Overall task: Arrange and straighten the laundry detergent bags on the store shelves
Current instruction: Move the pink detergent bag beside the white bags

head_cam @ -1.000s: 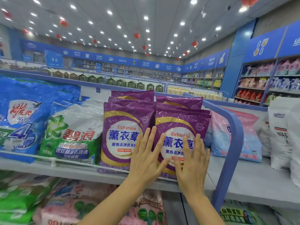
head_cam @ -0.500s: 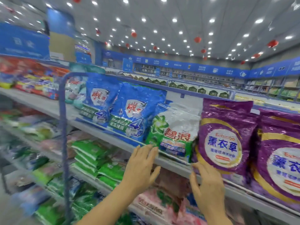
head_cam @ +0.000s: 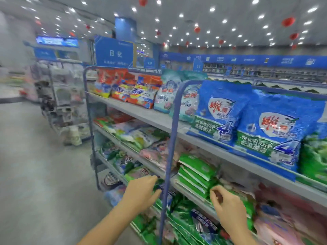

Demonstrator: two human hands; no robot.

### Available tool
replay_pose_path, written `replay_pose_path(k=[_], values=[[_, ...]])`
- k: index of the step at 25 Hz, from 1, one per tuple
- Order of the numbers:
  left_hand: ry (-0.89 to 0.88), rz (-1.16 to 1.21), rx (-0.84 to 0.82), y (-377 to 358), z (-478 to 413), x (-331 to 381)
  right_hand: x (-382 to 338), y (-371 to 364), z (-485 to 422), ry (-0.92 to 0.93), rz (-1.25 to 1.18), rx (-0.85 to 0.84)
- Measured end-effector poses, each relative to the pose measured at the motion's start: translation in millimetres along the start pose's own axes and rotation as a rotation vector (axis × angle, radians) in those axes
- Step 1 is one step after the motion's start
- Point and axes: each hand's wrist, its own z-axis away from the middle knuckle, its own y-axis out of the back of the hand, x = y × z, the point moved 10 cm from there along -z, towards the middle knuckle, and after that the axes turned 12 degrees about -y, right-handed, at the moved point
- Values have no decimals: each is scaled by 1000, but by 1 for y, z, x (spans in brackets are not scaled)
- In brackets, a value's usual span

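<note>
While the whole view is motion-blurred, both hands show low and near, at the lower shelves. Left hand (head_cam: 141, 191): fingers curled at a dark green bag (head_cam: 156, 185), just left of the blue upright post (head_cam: 172, 138). Can't tell if it actually grips. Right hand (head_cam: 227, 203): fingers curled in front of the stack of green detergent bags (head_cam: 196, 171), right of the post. Holding or not, can't tell. The green stack lies flat on the shelf under the top one. Top shelf (head_cam: 150, 115): two big blue detergent bags (head_cam: 276, 128) upright side by side at near right, pale teal bags (head_cam: 168, 92) further left by the post, orange bags (head_cam: 134, 91) at the far left end. Pink bags (head_cam: 283, 214) low at near right, beside the right hand.
</note>
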Motion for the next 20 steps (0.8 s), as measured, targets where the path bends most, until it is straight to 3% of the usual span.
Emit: replay_pose_path(k=[7,20], values=[[216,205,65,-15,10,-165,-101,-165,-49,23,-125,-295],[396,214,96,-54,-111,-450,-279,-409,-269,78,-102,-505]])
